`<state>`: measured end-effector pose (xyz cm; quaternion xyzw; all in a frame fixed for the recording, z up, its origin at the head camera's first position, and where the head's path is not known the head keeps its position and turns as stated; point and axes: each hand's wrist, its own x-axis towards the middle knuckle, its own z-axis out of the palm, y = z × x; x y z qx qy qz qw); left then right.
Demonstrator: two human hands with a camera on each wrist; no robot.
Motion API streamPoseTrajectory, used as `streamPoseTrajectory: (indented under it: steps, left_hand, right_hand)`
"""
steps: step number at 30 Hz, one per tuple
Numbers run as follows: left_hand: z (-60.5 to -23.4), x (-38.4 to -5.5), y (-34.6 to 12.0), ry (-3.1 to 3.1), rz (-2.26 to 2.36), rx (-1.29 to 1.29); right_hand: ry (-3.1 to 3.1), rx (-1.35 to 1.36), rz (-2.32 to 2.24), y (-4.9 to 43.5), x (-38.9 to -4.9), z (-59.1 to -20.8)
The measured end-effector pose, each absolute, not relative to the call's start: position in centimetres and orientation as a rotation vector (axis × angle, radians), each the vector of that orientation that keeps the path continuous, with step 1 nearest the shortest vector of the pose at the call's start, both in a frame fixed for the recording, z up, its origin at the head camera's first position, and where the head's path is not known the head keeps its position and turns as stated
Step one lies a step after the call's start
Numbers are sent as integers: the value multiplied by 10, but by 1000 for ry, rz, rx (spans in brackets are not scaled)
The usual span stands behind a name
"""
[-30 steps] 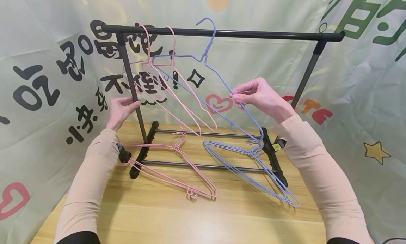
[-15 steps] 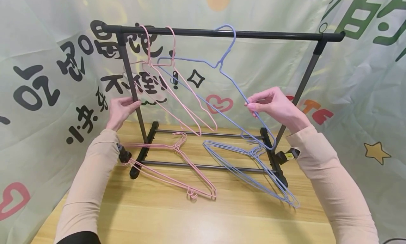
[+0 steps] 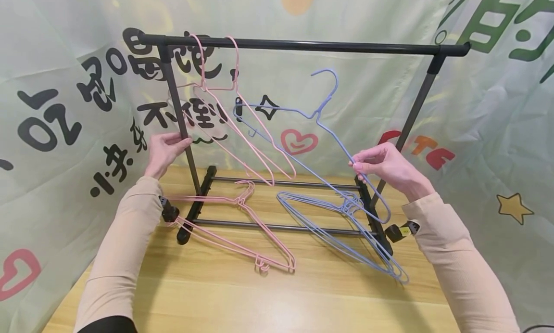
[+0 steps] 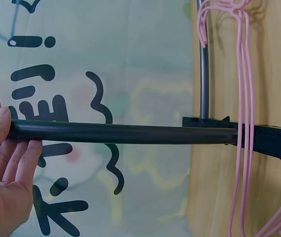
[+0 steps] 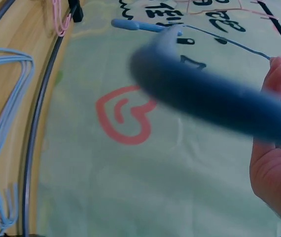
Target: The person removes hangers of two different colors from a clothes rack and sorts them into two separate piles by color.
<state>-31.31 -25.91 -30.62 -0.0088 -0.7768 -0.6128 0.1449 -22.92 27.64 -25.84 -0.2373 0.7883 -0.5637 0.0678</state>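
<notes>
My right hand (image 3: pixel 387 168) pinches one sloping side of a blue wire hanger (image 3: pixel 318 113), its fingers also curled on the wire in the right wrist view. The hanger's hook stands below the black top bar (image 3: pixel 346 46) of a clothes rack, apart from it. At the left, my left hand (image 3: pixel 162 152) grips the rack's upright (image 3: pixel 175 97); the left wrist view has the thumb on one side of the post (image 4: pixel 121 133) and fingers on the other. Two pink hangers (image 3: pixel 237 68) hang by their hooks from the bar's left part.
Across the rack's base on the wooden table (image 3: pixel 216 299) lie a bundle of pink hangers (image 3: pixel 242 201) at left and a bundle of blue hangers (image 3: pixel 348 208) at right. A printed cloth (image 3: pixel 368 92) stands behind and beside the rack.
My right hand has carried the blue hanger right and down; its hook went from bar height and above to below the bar. The left hand has stayed on the upright.
</notes>
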Motion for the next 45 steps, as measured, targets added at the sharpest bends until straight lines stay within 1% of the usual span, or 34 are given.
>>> streamPoseTrajectory:
  steps: [16, 32, 45]
  left_hand:
    - [-305, -312, -259, -2251, -1743, -22]
    - [-308, -313, -259, -2238, -1698, 3]
    - [-307, -313, -260, -2254, -1716, 11]
  right_hand:
    - [2129, -687, -1865, 310, -221, -327]
    - [1969, -623, -1946, 326, -210, -372]
    - [1949, -578, -1917, 327, -202, -410]
